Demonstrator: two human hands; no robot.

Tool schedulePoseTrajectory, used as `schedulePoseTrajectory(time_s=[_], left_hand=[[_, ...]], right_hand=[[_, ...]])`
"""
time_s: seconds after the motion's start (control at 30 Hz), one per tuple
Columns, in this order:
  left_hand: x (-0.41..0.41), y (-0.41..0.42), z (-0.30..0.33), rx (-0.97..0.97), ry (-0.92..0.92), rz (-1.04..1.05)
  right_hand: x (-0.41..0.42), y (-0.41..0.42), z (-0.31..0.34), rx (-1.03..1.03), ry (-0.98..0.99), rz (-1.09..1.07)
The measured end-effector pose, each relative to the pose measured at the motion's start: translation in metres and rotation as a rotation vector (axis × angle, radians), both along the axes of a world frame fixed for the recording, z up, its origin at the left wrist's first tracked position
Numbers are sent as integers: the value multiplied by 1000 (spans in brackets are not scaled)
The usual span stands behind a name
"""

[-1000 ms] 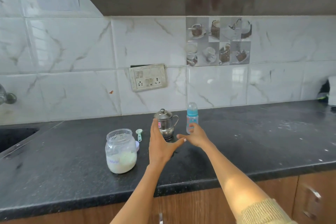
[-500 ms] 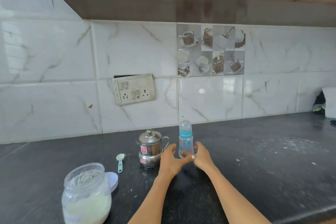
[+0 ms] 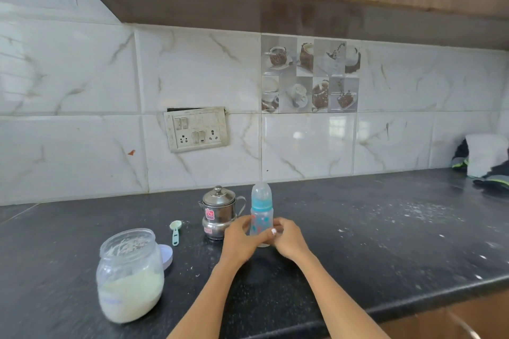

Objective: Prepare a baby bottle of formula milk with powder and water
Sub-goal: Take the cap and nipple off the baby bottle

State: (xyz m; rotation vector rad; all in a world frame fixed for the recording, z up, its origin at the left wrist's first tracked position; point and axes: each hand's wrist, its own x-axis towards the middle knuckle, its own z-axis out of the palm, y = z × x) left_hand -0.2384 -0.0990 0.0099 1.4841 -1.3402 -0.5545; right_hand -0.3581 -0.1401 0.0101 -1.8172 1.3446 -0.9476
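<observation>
Dark countertop (image 3: 385, 242) holds everything; left hand (image 3: 239, 242) and right hand (image 3: 289, 239) wrap around the capped, seemingly empty bottle (image 3: 261, 215). Powder jar (image 3: 129, 275) stands open; nothing seems added yet.

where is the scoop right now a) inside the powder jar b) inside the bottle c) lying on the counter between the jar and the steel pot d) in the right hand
c: the scoop lies flat on the counter, apart from the jar on its left and the steel pot on its right, while both hands hold the bottle.
</observation>
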Motion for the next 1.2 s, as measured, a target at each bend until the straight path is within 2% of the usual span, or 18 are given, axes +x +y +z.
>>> schedulePoseTrajectory(time_s=[0.13, 0.33, 0.47, 1.07, 1.2], left_hand=[[5, 46, -1, -45, 40, 82], [11, 103, -1, -64, -4, 333], [14, 121, -1, -98, -12, 412], [4, 116, 1, -306, 119, 420], [7, 109, -3, -322, 120, 440]], right_hand=[[11, 44, -3, -1, -21, 37], [33, 99, -5, -11, 4, 62], [42, 118, -3, -32, 19, 72], [47, 124, -2, -48, 40, 109], [46, 121, 16, 12, 294, 115]])
